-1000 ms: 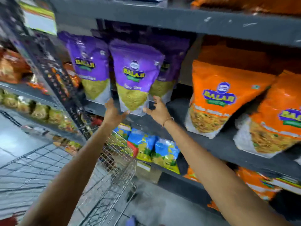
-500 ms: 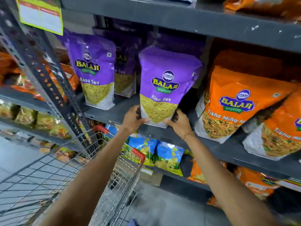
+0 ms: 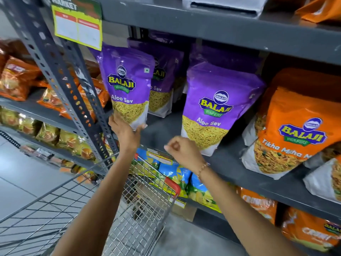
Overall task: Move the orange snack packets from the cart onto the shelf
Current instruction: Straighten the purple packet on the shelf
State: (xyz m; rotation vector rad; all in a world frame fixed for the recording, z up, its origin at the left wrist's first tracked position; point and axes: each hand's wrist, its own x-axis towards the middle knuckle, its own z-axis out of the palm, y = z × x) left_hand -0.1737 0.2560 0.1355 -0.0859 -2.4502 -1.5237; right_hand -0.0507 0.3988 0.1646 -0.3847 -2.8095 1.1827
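Observation:
An orange Tikha Mitha packet [image 3: 291,130] stands on the grey shelf [image 3: 230,163] at the right, with more orange packets behind and beside it. My left hand [image 3: 127,132] grips the bottom of the left purple Aloo Sev packet [image 3: 127,89] at the shelf's left end. My right hand [image 3: 182,150] hovers loosely curled and holding nothing, just below the right purple Aloo Sev packet [image 3: 217,111], which stands on its own. The wire cart [image 3: 129,206] sits below my arms; no orange packet shows inside it.
A slotted steel upright [image 3: 60,74] borders the shelf on the left. A yellow price card [image 3: 79,24] hangs above. Blue packets [image 3: 177,172] fill the shelf below, orange packets [image 3: 310,231] the lower right. The cart has red corner caps [image 3: 173,185].
Both hands let go of the right purple packet, which now stands on the shelf. My left hand moved left onto the left purple packet; my right hand drew back.

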